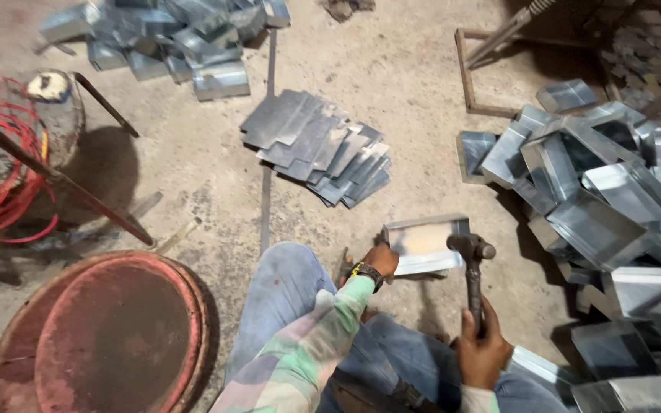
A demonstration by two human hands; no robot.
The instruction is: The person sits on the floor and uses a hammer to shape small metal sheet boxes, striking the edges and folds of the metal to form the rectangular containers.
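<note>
galvanized steel everywhere. we see a concrete floor (422, 69) strewn with sheet work: a big heap of folded trays (613, 199) fills our right side, a second heap of trays (170, 34) sits top left, and a fanned stack of flat blanks (319, 145) lies between them, well apart from us. lower left we have a rusty red round drum lid (109, 336), and behind it a coil of red wire (1, 176) on a stand.

step in hand, as we judge it: hammering the edge of one piece. the metal tray (426, 243) sits on the floor just ahead of our knees, near the foot of the right heap. our left hand (380, 260) pins its near left edge, fingers closed down on the rim. our right hand (483, 348) is wrapped tight round the handle of the hammer (472, 268), whose head hangs over the tray's right side, touching or just above, we cannot tell.

next move calls for a short square blow on the fold, with the left fingers kept off the strike line.

edges: cut sheet rims are sharp all round, and the heap on the right crowds the hammer arm, so swing room is narrow there. open floor lies ahead toward the blanks and to the left of the tray.
</note>
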